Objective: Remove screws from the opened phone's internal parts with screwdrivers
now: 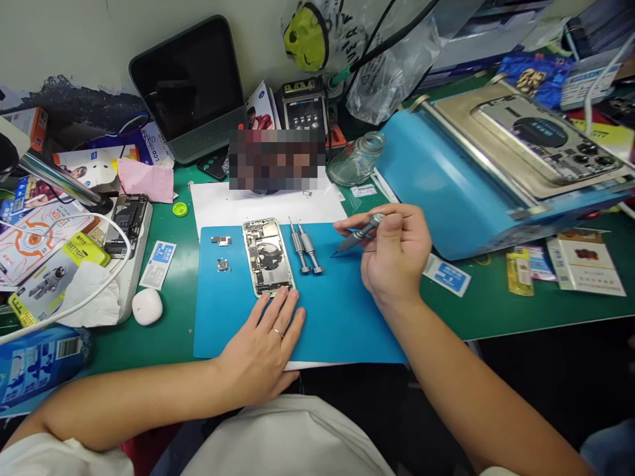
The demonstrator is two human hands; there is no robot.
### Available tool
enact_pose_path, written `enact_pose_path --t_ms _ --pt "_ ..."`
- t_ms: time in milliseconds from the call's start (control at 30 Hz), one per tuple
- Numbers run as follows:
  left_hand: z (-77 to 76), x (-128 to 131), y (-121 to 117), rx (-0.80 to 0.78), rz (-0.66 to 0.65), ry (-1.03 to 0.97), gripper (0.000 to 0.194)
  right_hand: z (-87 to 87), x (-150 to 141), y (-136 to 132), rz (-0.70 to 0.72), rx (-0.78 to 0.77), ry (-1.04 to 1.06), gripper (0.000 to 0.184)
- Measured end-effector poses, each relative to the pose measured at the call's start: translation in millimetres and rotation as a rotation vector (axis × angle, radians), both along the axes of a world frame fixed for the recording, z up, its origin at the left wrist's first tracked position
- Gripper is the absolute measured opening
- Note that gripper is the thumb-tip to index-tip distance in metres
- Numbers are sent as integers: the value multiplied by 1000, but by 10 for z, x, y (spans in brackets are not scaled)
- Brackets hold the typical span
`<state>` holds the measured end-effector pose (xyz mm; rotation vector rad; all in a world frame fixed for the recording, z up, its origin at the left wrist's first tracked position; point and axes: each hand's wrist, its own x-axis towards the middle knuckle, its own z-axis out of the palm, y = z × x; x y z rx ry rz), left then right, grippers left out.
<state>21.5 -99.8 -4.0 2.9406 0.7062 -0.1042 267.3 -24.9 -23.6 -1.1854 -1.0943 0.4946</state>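
Note:
An opened smartphone (269,254) lies on a blue mat (223,330), its inner parts showing. My left hand (274,324) rests flat with fingers stretched out, the fingertips at the phone's near edge. In my right hand (397,254) is a grey precision screwdriver (358,237), its tip pointing down and left near the mat. Two more grey screwdrivers, a left one (299,249) and a right one (310,250), lie side by side right of the phone. Left of it are two small phone parts, an upper one (221,240) and a lower one (224,265).
A blue machine (436,178) with a phone picture on top stands at the right. Behind the mat are a glass jar (358,158) and a dark screen (188,79). Another opened phone (127,225), a white case (147,307) and boxes crowd the left.

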Motion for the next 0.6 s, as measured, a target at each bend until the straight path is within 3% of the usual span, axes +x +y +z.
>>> enact_pose_path --t_ms 167,400,600 --pt "7 0 -12 13 1 5 93 -20 20 -25 7 52 -177 18" --pt "7 -37 -125 72 57 56 95 -4 157 -117 63 -13 -712 51" --pt "47 -23 -94 51 48 78 96 -25 147 -152 46 -22 -645 50"
